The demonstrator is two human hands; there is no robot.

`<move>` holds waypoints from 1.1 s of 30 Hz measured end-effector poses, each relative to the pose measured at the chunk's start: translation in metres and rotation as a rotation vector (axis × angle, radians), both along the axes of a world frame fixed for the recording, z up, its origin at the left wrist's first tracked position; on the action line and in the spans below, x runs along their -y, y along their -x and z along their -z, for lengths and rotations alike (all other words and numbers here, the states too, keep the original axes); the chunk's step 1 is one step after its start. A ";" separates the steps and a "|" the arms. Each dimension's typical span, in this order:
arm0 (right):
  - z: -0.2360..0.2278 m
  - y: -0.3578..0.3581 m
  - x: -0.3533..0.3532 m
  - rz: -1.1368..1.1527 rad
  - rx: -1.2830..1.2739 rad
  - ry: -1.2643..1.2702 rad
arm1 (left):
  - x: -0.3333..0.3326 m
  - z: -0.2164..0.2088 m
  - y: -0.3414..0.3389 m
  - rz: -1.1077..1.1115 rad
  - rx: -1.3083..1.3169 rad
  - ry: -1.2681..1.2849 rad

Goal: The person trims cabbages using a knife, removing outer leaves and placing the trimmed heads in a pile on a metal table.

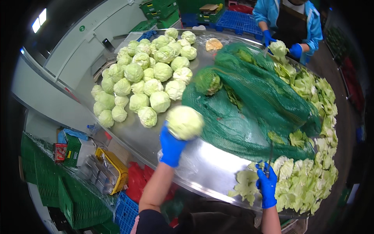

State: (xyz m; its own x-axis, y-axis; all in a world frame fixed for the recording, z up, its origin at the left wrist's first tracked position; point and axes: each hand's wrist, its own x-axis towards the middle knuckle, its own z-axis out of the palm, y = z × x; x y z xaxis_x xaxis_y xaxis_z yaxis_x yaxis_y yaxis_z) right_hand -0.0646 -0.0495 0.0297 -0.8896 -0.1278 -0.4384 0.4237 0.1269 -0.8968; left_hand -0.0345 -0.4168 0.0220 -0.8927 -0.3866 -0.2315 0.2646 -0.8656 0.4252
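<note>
A trimmed pale green cabbage (185, 123) rests in my left hand (171, 145), blue-gloved, its fingers spread around the underside above the steel table. My right hand (267, 185), also gloved in blue, is closed round the handle of a knife (271, 151) whose thin dark blade points away from me. Loose outer cabbage leaves (247, 182) lie beside the right hand. Beyond both hands spreads a green mesh sack (269, 105), with an untrimmed cabbage (208, 82) at its left part. Many trimmed cabbages (154, 84) are gathered on the table's far left.
A leaf pile (304, 181) runs along the table's (210, 175) right edge. Across the table, a person in blue sleeves (288, 27) holds a cabbage. Green crates (74, 199) and a yellow crate (113, 171) stand at lower left; blue pallets (239, 23) lie behind.
</note>
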 end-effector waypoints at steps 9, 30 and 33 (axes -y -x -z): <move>0.026 -0.009 0.027 -0.108 0.033 -0.088 | 0.257 -0.035 0.095 -0.484 -0.005 0.096; 0.031 -0.006 0.036 -0.368 -0.161 -0.424 | 0.045 0.027 0.234 0.371 0.523 1.793; 0.039 -0.012 0.025 -0.291 -0.181 -0.388 | 0.079 0.023 0.252 0.092 0.640 1.901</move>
State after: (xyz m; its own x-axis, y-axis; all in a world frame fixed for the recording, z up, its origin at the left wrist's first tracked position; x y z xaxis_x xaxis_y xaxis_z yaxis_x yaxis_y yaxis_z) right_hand -0.0527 -0.0742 -0.0096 -0.9075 -0.2397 -0.3449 0.1637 0.5543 -0.8161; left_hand -0.2869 -0.4959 -0.0012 -0.8903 -0.4424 0.1079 -0.2791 0.7173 0.6384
